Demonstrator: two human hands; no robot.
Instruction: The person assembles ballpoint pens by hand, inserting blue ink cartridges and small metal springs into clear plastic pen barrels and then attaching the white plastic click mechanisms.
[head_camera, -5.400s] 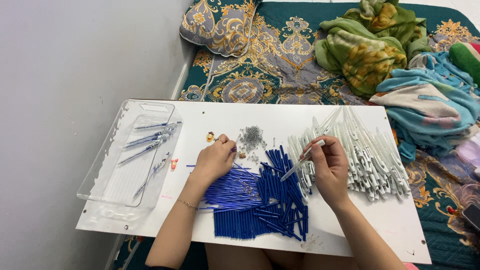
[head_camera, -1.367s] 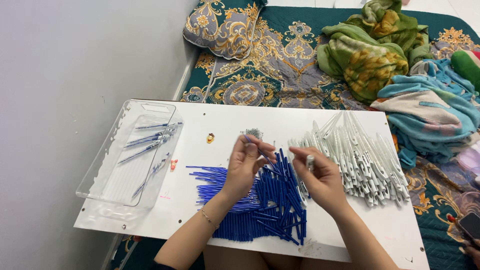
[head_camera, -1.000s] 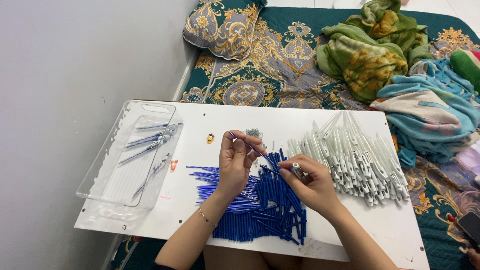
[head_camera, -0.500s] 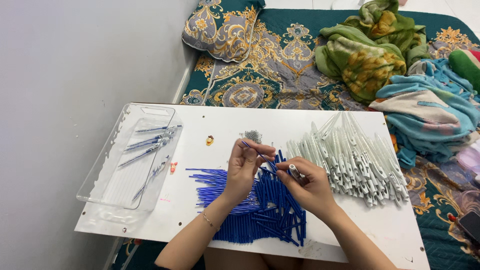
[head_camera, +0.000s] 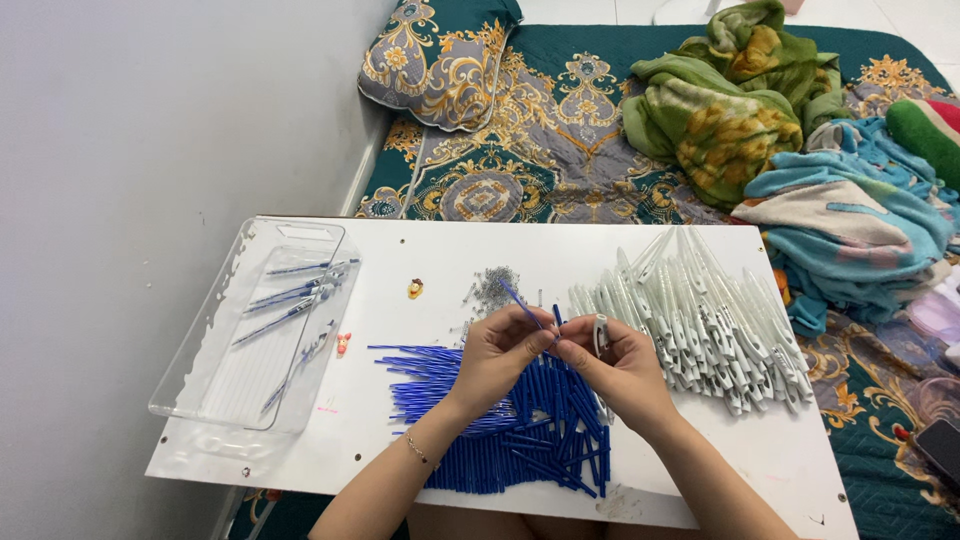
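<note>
Nearby: clear tray (head_camera: 215, 330), white barrels (head_camera: 700, 320), blue refills (head_camera: 520, 430) under hands.

A thin blue refill (head_camera: 520, 302) is being pinched at its lower end by the left hand (head_camera: 505, 355), its free end slanting up and to the left. A white pen barrel (head_camera: 600, 333) is being gripped by the right hand (head_camera: 620, 365), just beside the left. Both hands are being held over a heap of blue refills (head_camera: 500, 430) on a white board (head_camera: 420, 255). White barrels (head_camera: 710, 320) are being kept piled at the right, and finished pens (head_camera: 295, 295) are being stored in a clear tray (head_camera: 250, 390) at the left.
</note>
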